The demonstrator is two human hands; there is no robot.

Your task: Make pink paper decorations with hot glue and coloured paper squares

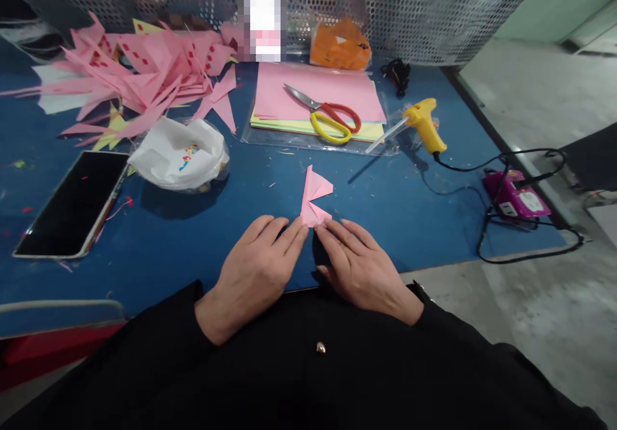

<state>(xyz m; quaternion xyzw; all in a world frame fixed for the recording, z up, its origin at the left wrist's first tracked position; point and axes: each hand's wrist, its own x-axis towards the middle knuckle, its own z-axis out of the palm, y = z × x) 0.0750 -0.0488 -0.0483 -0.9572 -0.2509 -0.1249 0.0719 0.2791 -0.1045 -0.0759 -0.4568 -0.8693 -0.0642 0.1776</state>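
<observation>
A small folded pink paper piece (pixel 314 197) lies on the blue table (pixel 202 237) just beyond my fingertips. My left hand (pixel 255 269) lies flat with fingers stretched out, its fingertips touching the paper's near left corner. My right hand (pixel 359 266) lies flat too, fingers extended, tips pressing the paper's near right edge. Both wrists come out of black sleeves at the table's front edge.
Scissors (pixel 328 116) with red and yellow handles rest on a stack of pink and yellow sheets (pixel 359 89). A yellow glue gun (pixel 427 128) with its black cable lies to the right. A phone (pixel 77 202), a white bag (pixel 180 153) and pink paper scraps (pixel 144 76) are on the left.
</observation>
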